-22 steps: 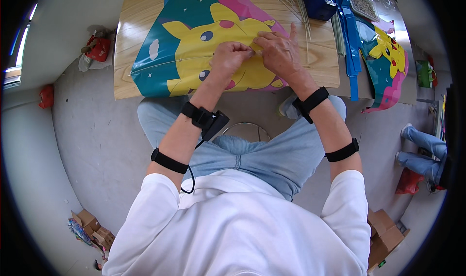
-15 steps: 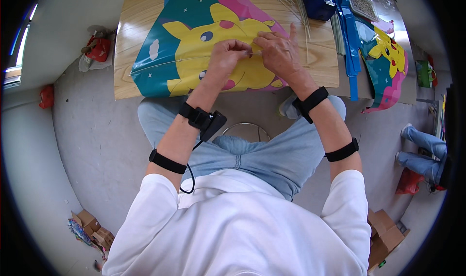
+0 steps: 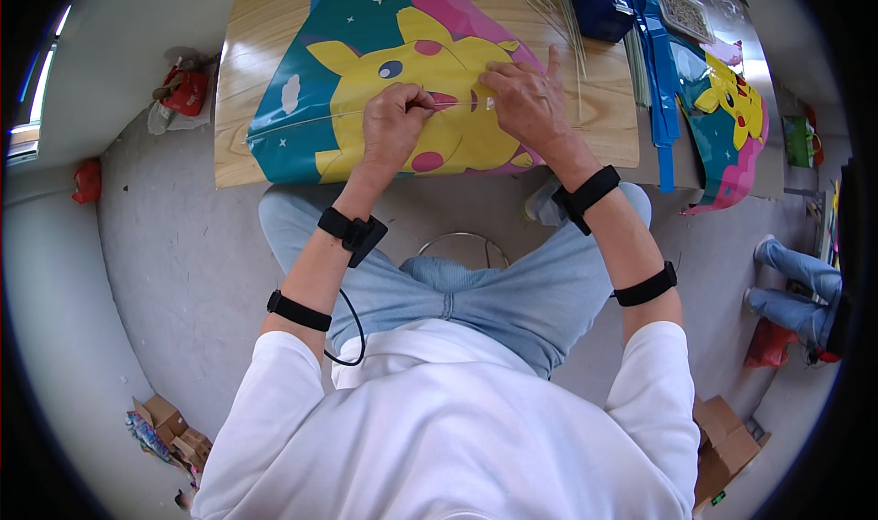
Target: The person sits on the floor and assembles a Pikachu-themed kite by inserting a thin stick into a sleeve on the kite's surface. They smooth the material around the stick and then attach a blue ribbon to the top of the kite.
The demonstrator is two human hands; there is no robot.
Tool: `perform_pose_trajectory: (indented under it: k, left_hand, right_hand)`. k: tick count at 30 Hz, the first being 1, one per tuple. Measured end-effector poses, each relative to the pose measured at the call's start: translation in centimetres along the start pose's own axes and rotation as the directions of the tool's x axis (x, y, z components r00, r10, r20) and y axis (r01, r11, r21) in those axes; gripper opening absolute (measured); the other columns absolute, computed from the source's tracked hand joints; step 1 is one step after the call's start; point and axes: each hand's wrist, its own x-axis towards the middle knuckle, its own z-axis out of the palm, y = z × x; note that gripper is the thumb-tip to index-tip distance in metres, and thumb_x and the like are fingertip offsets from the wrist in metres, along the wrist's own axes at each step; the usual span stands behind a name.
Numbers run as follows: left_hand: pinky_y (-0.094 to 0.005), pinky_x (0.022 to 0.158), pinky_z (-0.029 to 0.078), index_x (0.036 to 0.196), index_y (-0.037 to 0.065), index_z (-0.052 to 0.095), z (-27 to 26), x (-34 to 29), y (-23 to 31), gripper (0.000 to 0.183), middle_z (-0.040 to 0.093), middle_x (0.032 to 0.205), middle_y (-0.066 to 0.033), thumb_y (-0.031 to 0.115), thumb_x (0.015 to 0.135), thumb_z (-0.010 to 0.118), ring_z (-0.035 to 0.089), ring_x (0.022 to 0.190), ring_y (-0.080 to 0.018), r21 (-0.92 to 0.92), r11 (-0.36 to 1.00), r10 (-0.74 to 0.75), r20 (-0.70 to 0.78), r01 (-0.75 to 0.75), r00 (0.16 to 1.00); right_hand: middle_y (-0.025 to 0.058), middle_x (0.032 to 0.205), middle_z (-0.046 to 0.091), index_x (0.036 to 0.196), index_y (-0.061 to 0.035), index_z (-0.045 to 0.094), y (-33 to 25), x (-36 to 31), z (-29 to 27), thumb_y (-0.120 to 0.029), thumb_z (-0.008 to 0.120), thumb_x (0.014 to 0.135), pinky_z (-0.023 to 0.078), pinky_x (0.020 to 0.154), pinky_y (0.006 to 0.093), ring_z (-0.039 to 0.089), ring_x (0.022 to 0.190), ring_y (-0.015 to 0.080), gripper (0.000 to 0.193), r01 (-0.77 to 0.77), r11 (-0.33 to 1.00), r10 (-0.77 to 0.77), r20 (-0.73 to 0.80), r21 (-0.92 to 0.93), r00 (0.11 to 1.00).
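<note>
On the wooden table lies a printed kite sheet [image 3: 311,76], teal, pink and yellow, with a big cartoon animal on it. A thin pale rod [image 3: 302,123] runs across the sheet from its left corner toward the middle. My left hand [image 3: 393,127] is closed over the rod line, its thumb and fingertips pinched together near the printed red mouth. Farther right, my right hand [image 3: 529,99] pinches at the sheet, one finger raised. A small whitish tab [image 3: 490,104] shows just below its fingertips. What exactly lies between the right fingertips is hidden.
Thin pale sticks [image 3: 549,12] lie at the table's back right, near a dark blue box [image 3: 594,8]. Blue strips [image 3: 651,63] hang beside a second printed sheet [image 3: 732,108] and a tray of small pieces [image 3: 684,12]. Another person's legs [image 3: 796,282] are at the far right.
My left hand has moved left along the rod, away from my right hand, uncovering the printed mouth and the small tab. My right hand has stayed nearly in place.
</note>
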Motion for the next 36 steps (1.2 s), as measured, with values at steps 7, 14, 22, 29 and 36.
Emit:
perform_pose_trajectory:
  k: [7,14,22,29,36]
  left_hand:
    - [-0.0292,0.066,0.051,0.084,-0.002,0.073,2.0,0.6,0.4,0.007,0.068,0.079,-0.0099,-0.002,0.077,0.072,0.065,0.070,-0.0177,0.052,0.993,0.104,-0.017,-0.103,0.994]
    - [-0.0301,0.065,0.050,0.083,0.004,0.076,2.6,0.8,-0.1,0.008,0.070,0.080,-0.0067,0.005,0.075,0.076,0.065,0.070,-0.0182,0.095,0.994,0.064,-0.037,-0.060,0.997]
    - [-0.0304,0.066,0.050,0.081,0.006,0.076,2.8,0.9,0.6,0.008,0.071,0.081,-0.0054,0.012,0.076,0.076,0.067,0.070,-0.0178,0.153,0.987,-0.037,-0.042,0.043,0.998]
    - [-0.0294,0.065,0.050,0.082,0.006,0.076,3.0,0.8,0.7,0.007,0.072,0.079,-0.0044,0.011,0.077,0.076,0.067,0.069,-0.0173,0.147,0.988,-0.041,-0.050,0.048,0.998]
    - [-0.0289,0.065,0.052,0.086,0.003,0.074,2.4,0.6,0.1,0.007,0.072,0.080,-0.0073,0.004,0.079,0.075,0.067,0.069,-0.0162,0.054,0.999,0.003,-0.045,-0.001,0.999]
  right_hand:
    - [-0.0016,0.109,0.072,0.099,-0.0168,0.074,0.1,-0.1,0.2,-0.006,0.065,0.081,0.018,0.115,0.0737,0.067,0.109,0.0205,0.023,0.006,1.000,-0.007,-0.015,-0.008,1.000]
    - [-0.0025,0.110,0.072,0.101,-0.0154,0.074,0.5,-0.1,0.3,-0.007,0.068,0.080,0.019,0.114,0.0737,0.067,0.109,0.0204,0.023,0.009,0.999,-0.007,-0.047,0.031,0.999]
    - [-0.0009,0.115,0.070,0.104,-0.0140,0.072,0.6,-0.5,-0.2,-0.007,0.069,0.080,0.022,0.114,0.0727,0.065,0.113,0.0211,0.026,-0.010,0.994,0.015,-0.049,0.109,0.999]
    - [0.0069,0.103,0.069,0.096,-0.0109,0.073,2.3,-1.4,-0.7,-0.005,0.066,0.078,0.044,0.100,0.0508,0.064,0.099,0.0277,0.020,-0.039,0.992,0.074,-0.294,0.124,0.953]
    - [0.0100,0.082,0.058,0.081,-0.0071,0.066,-4.4,-0.8,1.3,-0.004,0.066,0.076,0.053,0.068,0.0413,0.064,0.083,0.0300,0.006,-0.029,0.973,0.071,-0.178,0.227,0.981]
